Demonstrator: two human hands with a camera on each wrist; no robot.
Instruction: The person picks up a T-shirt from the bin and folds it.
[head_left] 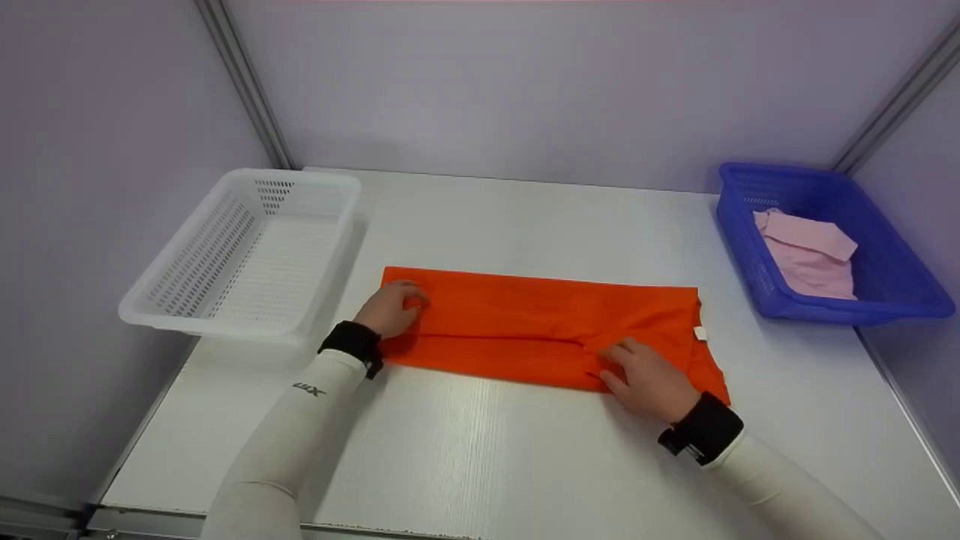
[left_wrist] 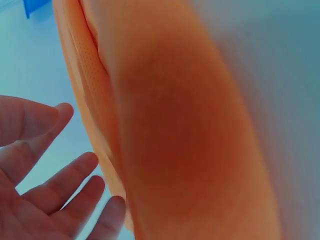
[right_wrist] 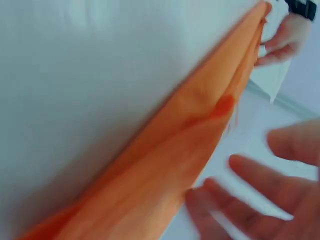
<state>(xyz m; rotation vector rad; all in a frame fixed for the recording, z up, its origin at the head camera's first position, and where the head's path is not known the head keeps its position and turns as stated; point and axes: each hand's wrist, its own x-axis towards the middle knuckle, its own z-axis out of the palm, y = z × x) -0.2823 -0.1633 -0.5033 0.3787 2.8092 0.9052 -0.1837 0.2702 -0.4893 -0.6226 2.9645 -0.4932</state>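
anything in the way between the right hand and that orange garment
Nothing visible: the right hand is right over the orange garment. The white basket and blue basket stand apart from it, on either side.

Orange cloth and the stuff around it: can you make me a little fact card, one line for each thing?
Orange cloth: folded into a long strip, lying on the white table
White tag: at the cloth's right end
Left hand: at the cloth's left end, fingers relaxed
Right hand: near the cloth's right end, fingers relaxed
White basket: on the left
Blue basket: on the right, pink cloth inside
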